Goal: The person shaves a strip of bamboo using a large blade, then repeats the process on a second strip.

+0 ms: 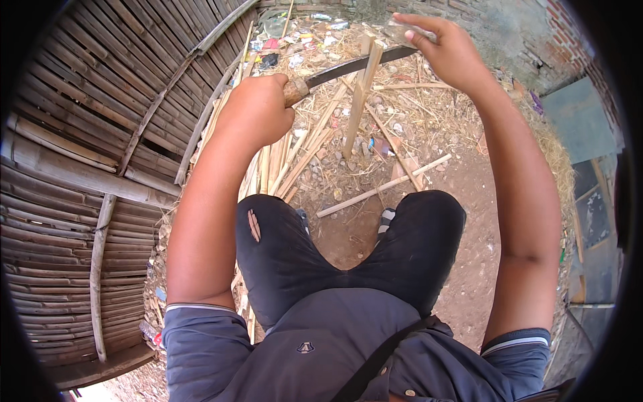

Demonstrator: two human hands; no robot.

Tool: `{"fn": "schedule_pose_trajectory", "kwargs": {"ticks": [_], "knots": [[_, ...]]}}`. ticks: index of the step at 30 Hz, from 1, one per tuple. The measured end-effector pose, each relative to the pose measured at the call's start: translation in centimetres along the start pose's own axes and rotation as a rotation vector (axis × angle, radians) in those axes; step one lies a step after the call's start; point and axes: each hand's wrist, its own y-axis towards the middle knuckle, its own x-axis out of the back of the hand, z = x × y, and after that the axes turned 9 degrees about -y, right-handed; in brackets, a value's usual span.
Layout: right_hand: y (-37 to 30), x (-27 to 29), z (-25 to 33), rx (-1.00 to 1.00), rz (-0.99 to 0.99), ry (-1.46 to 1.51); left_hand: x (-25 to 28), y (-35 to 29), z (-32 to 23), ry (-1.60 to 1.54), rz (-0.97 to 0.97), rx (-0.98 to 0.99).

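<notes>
An emblemed dark shirt point(268, 362) is being worn, a knife point(338, 70) is being clasped by its handle point(295, 90) in the left grip point(260, 107) and held across an upright bamboo strip point(358, 114) between that and the right grip point(439, 47), where a blurred thing point(396, 29) is being half hidden and finger closure cannot be told.

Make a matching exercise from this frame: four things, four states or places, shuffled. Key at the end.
Things:
1. left hand
2. long blade
3. bamboo wall
4. trousers

States or places:
A. black, with a tear
B. closed around a wooden handle
C. along the left side of the picture
D. dark, crossing a pale wood strip

Pairs: 1-B, 2-D, 3-C, 4-A
</notes>
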Motion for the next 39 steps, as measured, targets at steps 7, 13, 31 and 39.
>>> {"fn": "schedule_pose_trajectory", "kwargs": {"ticks": [7, 13, 31, 39], "knots": [[-7.1, 2.5, -8.5, -0.437, -0.163, 0.102, -1.4, -0.5, -2.1, -0.059, -0.068, 0.060], [-27.6, -2.0, -21.3, -0.860, 0.157, -0.182, -2.1, -0.8, -2.9, -0.351, 0.000, -0.040], [-17.4, 1.6, 7.6, -0.898, 0.483, 1.425, -13.2, -6.4, -13.0, -1.212, -0.062, -0.336], [-20.0, 4.4, 6.3, -1.210, -0.040, 1.400, -19.3, -6.4, -8.7, -0.983, -0.049, -0.506]]}}
